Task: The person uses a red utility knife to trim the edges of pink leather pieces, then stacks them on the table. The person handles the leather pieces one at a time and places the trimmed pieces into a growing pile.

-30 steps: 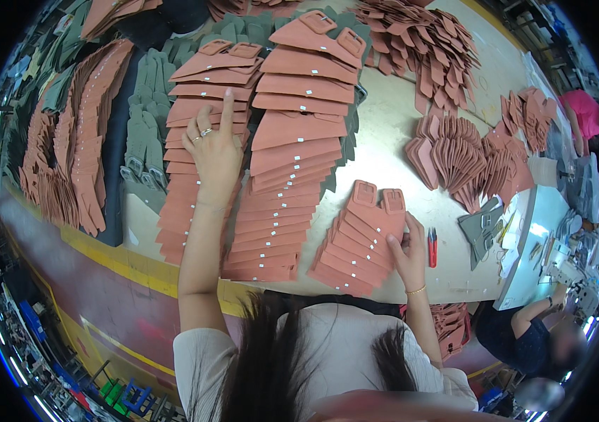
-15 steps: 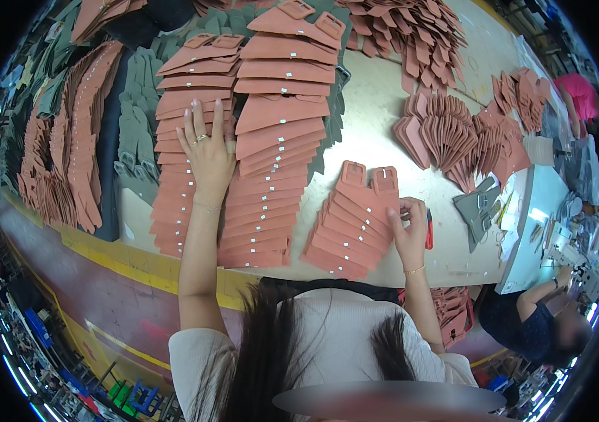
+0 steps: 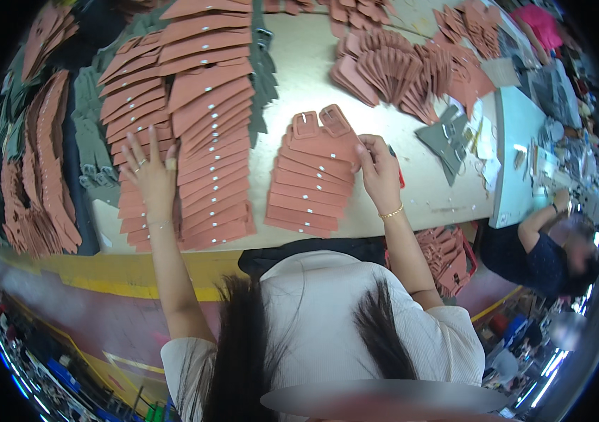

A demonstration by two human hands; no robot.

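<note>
A long cream table [image 3: 299, 63] filled the middle of the scene, its bare surface showing between rows of cut pieces. At the near left lay a dull red floor [image 3: 81, 299] with a yellow stripe [image 3: 127, 281] running along it. To the right stood a pale blue worktop [image 3: 514, 133], and a co-worker in a dark top [image 3: 549, 271] sat at its near side; another person in pink [image 3: 539, 27] was at the far right.

Below the table's near edge, on the right, was a red bin [image 3: 471, 254] — coral pieces [image 3: 439, 264] were heaped inside it.

The small coral stack [image 3: 310, 183] lay near the middle of the table, its pieces overlapping, two buckle ends at its far side. The right hand [image 3: 381, 172] was at its right edge, thumb and fingers closed on the top piece. Partly hidden behind that hand was a red-handled tool [image 3: 401, 177].

The left hand [image 3: 150, 176] lay over the left coral row [image 3: 130, 95], fingers spread apart. Just right of it ran a longer coral row [image 3: 215, 151] with small white tags — and to its left were grey-green straps [image 3: 92, 137]. Right of the small stack, well apart, lay a grey-green buckled piece [image 3: 444, 137] near fanned coral pieces [image 3: 391, 67].
</note>
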